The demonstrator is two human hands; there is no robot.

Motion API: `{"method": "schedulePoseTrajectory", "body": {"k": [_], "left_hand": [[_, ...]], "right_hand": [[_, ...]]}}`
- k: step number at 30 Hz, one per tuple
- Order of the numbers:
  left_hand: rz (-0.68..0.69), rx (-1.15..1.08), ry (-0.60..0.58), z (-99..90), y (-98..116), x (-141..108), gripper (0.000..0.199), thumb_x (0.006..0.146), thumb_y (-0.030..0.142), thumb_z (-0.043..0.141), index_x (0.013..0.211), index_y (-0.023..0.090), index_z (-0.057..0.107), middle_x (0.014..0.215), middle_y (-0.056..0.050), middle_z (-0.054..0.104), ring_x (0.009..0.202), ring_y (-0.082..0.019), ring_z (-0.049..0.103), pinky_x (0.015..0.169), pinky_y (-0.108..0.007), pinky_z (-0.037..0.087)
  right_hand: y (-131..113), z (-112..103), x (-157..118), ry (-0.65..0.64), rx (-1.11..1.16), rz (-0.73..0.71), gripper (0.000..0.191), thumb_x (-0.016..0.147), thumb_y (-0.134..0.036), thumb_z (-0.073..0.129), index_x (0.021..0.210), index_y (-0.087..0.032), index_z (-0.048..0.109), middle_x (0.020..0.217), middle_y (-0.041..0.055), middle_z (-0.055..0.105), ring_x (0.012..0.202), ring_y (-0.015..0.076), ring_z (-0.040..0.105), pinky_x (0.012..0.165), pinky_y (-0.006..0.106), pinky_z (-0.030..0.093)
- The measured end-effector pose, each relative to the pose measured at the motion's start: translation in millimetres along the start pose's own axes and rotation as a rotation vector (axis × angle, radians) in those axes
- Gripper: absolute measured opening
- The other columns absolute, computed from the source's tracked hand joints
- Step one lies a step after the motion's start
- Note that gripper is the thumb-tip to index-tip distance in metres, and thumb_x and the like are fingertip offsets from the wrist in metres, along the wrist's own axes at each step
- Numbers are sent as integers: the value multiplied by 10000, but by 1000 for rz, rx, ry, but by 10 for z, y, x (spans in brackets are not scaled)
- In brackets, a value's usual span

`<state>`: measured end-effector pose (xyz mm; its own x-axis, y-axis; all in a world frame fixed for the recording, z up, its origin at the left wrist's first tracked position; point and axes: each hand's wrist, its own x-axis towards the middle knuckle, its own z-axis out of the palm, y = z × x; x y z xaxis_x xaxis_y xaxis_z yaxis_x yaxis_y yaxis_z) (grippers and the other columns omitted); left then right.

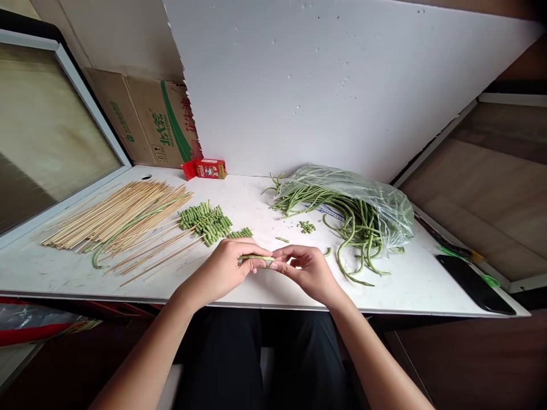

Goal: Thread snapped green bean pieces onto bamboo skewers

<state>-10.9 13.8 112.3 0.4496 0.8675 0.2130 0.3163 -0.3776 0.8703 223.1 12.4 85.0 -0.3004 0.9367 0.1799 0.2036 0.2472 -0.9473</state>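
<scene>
Between my two hands, over the front of the table, is a short length of green long bean (pixel 257 258). My left hand (pixel 228 265) is closed round it, with the thumb underneath. My right hand (pixel 308 272) pinches at the bean's right end with thumb and fingertips. Whether it is one piece or several held together, I cannot tell. Just beyond my left hand, cut bean pieces (pixel 205 221) sit in rows on bamboo skewers (pixel 160 254), beside a short loose row of pieces (pixel 240 233).
At left lies a large pile of bare skewers (pixel 106 216) with a whole bean (pixel 128 225) across it. A clear plastic bag (pixel 354 185) of long beans (pixel 311 196) lies at right, near bean scraps (pixel 306 227). A red box (pixel 209 169) and a black phone (pixel 474 285) are also on the table.
</scene>
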Motion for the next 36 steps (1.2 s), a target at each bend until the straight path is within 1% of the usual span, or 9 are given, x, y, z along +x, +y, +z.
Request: {"method": "schedulePoseTrajectory", "body": {"k": [4, 9, 11, 14, 19, 25, 31, 34, 36], "left_hand": [[-53, -32, 49, 21, -2, 19, 231, 939, 374, 759, 1063, 195, 837, 985, -79, 793, 699, -161, 668, 709, -286, 575], [-27, -39, 12, 25, 10, 7, 219, 960, 369, 730, 1045, 203, 845, 949, -69, 793, 631, -133, 617, 624, -256, 527], [-12, -17, -10, 30, 23, 4, 198, 965, 345, 720, 1039, 210, 845, 929, -62, 790, 642, -135, 616, 623, -254, 512], [30, 11, -47, 48, 47, 10, 165, 968, 307, 709, 991, 208, 839, 899, -52, 785, 719, -154, 654, 690, -262, 519], [74, 70, -114, 96, 33, 24, 192, 966, 210, 645, 885, 195, 819, 844, -49, 790, 800, -189, 695, 743, -288, 516], [80, 49, -205, 86, -63, 20, 249, 916, 109, 605, 818, 210, 811, 840, -34, 809, 809, -191, 732, 761, -290, 538], [32, 67, -220, 93, -67, 32, 268, 919, 98, 575, 830, 210, 801, 844, -21, 805, 800, -174, 731, 732, -259, 515], [24, 93, -258, 58, -88, 35, 265, 908, 96, 574, 813, 210, 793, 821, -14, 799, 777, -167, 719, 724, -254, 503], [13, 121, -254, -38, -128, 31, 257, 908, 104, 573, 805, 203, 787, 814, -20, 796, 776, -172, 716, 734, -259, 504]], "right_hand": [[-2, -8, -31, 78, -64, -120, 250, 902, -479, 823, 985, -243, 835, 941, 84, 805, 819, 212, 715, 632, 316, 532], [6, 15, -103, 159, -113, -265, 191, 885, -426, 859, 967, -257, 827, 885, 72, 765, 783, 210, 665, 624, 336, 532], [-1, 25, -127, 167, -152, -317, 149, 910, -395, 839, 969, -261, 815, 880, 69, 753, 783, 214, 647, 634, 347, 526], [-24, 43, -151, 150, -216, -362, 92, 960, -354, 785, 982, -264, 787, 886, 69, 740, 802, 225, 619, 660, 366, 514], [-29, 96, -165, 102, -275, -380, 82, 1019, -307, 684, 961, -265, 723, 891, 70, 719, 862, 251, 606, 733, 402, 510], [13, 92, -156, 6, -241, -398, 167, 1040, -257, 628, 920, -273, 743, 840, 66, 736, 888, 265, 612, 804, 438, 525], [69, 50, -124, 3, -154, -337, 114, 964, -355, 774, 895, -267, 793, 823, 60, 730, 865, 247, 614, 817, 414, 522], [98, 0, -105, -45, -98, -311, 191, 970, -406, 763, 858, -253, 787, 804, 61, 720, 847, 240, 616, 822, 409, 512], [136, -96, -86, -76, -31, -291, 253, 978, -449, 745, 832, -243, 773, 802, 60, 715, 840, 236, 629, 839, 412, 511]]}}
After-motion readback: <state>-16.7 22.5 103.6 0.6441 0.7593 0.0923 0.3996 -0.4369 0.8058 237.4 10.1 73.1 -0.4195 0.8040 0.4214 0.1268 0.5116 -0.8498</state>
